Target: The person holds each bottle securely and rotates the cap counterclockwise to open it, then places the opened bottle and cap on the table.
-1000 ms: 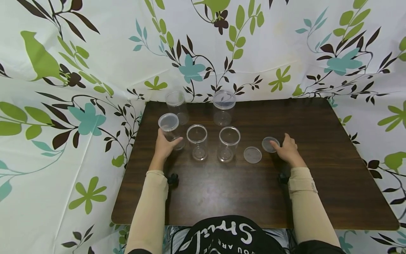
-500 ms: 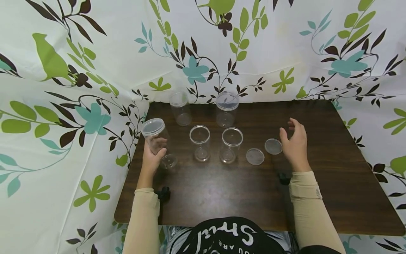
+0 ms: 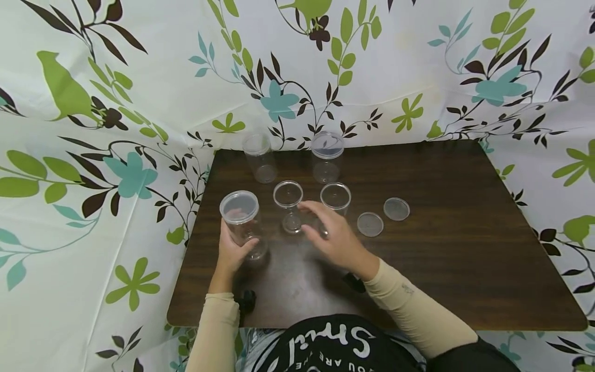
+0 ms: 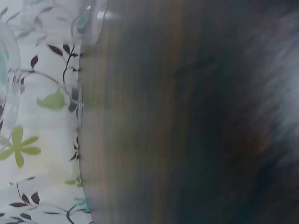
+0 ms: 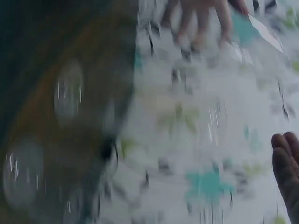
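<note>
five clear plastic jars are counted on the table (image 3: 465,248). three of them are lidded: one at the back left (image 3: 258,155), one at the back middle (image 3: 327,155), and one gripped near the table's left edge (image 3: 241,222). two jars are seen open at the top: one in the middle row (image 3: 288,202) and one just to its right (image 3: 335,199), partly hidden behind a hand. two loose round lids are counted, lying flat side by side: a nearer one (image 3: 370,224) and a farther one (image 3: 396,208). two hands are seen, a left hand (image 3: 232,253) and a right hand (image 3: 332,235).
</note>
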`<state>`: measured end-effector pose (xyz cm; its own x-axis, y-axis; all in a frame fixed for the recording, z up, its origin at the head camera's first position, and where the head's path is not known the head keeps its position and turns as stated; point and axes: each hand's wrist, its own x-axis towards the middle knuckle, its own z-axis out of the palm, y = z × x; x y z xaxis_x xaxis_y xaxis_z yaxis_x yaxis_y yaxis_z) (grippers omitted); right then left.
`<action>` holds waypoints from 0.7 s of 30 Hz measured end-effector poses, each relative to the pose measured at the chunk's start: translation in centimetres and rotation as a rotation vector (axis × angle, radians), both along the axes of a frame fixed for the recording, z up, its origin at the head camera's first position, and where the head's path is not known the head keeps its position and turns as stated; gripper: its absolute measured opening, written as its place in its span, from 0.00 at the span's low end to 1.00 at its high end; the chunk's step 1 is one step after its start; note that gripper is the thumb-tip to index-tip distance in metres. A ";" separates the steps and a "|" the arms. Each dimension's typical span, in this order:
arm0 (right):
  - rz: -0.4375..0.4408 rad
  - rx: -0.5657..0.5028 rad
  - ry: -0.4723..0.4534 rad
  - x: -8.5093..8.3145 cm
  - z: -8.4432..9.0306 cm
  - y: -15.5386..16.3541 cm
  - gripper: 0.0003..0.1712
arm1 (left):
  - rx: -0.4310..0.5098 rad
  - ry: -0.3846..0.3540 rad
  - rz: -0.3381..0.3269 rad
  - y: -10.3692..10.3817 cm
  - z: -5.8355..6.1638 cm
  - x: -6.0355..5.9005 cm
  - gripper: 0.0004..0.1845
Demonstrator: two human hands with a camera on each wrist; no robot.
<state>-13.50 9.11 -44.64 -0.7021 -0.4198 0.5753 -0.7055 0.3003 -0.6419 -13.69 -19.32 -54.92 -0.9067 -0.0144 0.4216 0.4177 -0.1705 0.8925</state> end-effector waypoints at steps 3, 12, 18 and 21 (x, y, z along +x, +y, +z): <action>0.076 0.061 -0.124 0.2 -0.6 -2.7 0.35 | -0.151 0.025 0.130 0.6 -0.3 0.4 0.54; 0.140 0.029 -0.385 -0.2 -1.3 -7.0 0.61 | -0.355 0.014 0.240 2.5 -1.2 0.5 0.64; 0.093 -0.131 -0.400 -0.4 -1.6 -8.2 0.69 | -0.404 -0.001 0.263 3.1 -1.0 0.5 0.54; 0.071 -0.200 -0.398 -0.4 -1.7 -8.8 0.67 | -0.429 0.034 0.303 3.5 -1.1 0.4 0.52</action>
<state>-13.90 0.32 -46.37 -0.8585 -0.3828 0.3411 -0.4067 0.1031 -0.9077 -13.30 -15.80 -56.00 -0.8744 -0.0939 0.4760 0.4212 0.3399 0.8409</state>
